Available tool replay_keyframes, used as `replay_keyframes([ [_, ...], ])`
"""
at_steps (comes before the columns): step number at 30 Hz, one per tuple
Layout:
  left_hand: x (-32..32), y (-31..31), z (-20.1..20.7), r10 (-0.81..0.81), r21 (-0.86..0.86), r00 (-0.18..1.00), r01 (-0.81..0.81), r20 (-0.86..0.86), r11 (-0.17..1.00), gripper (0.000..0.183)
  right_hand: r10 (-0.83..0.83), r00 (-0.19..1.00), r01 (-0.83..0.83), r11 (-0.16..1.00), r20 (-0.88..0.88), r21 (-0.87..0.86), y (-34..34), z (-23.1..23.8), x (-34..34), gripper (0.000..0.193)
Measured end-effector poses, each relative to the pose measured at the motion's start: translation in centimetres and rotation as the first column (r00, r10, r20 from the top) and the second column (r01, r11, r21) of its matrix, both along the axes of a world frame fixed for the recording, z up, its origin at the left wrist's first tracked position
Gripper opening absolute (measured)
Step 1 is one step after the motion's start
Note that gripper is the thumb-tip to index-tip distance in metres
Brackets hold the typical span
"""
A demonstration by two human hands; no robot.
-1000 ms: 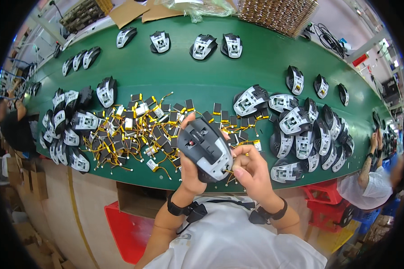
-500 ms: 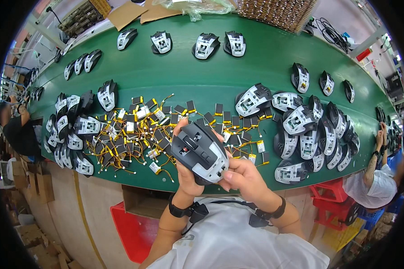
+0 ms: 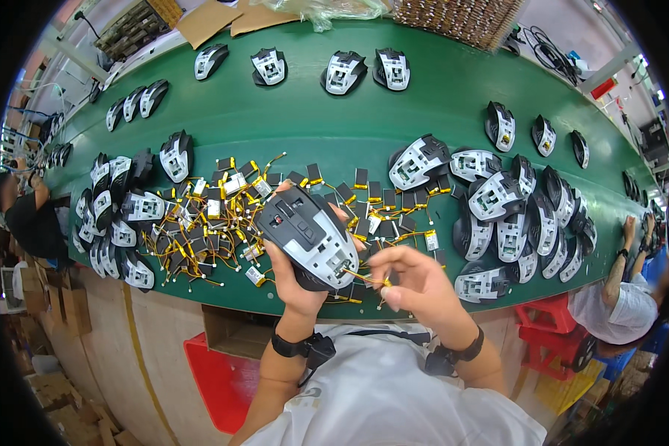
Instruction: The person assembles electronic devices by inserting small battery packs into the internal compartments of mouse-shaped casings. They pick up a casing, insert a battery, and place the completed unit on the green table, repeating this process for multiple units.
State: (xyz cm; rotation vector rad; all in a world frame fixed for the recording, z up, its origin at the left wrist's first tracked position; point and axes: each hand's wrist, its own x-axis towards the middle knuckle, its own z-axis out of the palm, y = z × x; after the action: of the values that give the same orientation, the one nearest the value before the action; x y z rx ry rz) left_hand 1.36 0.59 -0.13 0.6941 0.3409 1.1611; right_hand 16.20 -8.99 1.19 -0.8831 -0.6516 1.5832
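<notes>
My left hand (image 3: 299,286) is closed around a black and grey computer mouse (image 3: 310,232), held above the near edge of the green bench. Its near end tilts toward the right, and a small opening shows there. From that opening a thin yellow-orange wire (image 3: 362,277) runs out to my right hand (image 3: 424,288), whose thumb and fingers pinch it near its end. Behind and left of the mouse lies a heap of small flat batteries (image 3: 215,208) with yellow tape and thin wires; several more lie to the right.
Piles of similar mice stand at the left (image 3: 123,234) and right (image 3: 511,230) of the bench (image 3: 275,119). Single mice (image 3: 344,73) sit in a far row. A red bin (image 3: 219,386) is below the near edge. Other people work at both ends.
My right hand has drawn away from the mouse to the right, and a wire now spans between them. My left hand has shifted the mouse slightly left and turned it.
</notes>
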Motion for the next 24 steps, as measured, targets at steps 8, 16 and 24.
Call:
replay_keyframes([
  [8,1.1,-0.9,-0.3,-0.017,-0.065,1.000,0.017,-0.005,0.998,0.066,-0.408,0.904,0.416,0.908,-0.124,0.043,1.2,0.3,-1.1,0.048],
  [16,0.4,0.0,-0.2,-0.122,-0.213,0.988,0.140,0.097,0.967,0.060,-0.712,0.263,-0.086,0.655,0.651,0.751,1.9,0.7,-1.9,0.043],
  [24,0.1,0.0,-0.7,-0.117,-0.336,0.992,0.123,0.039,0.934,0.057,-0.688,0.045,-0.467,0.626,0.724,0.624,1.9,2.8,-0.2,0.048],
])
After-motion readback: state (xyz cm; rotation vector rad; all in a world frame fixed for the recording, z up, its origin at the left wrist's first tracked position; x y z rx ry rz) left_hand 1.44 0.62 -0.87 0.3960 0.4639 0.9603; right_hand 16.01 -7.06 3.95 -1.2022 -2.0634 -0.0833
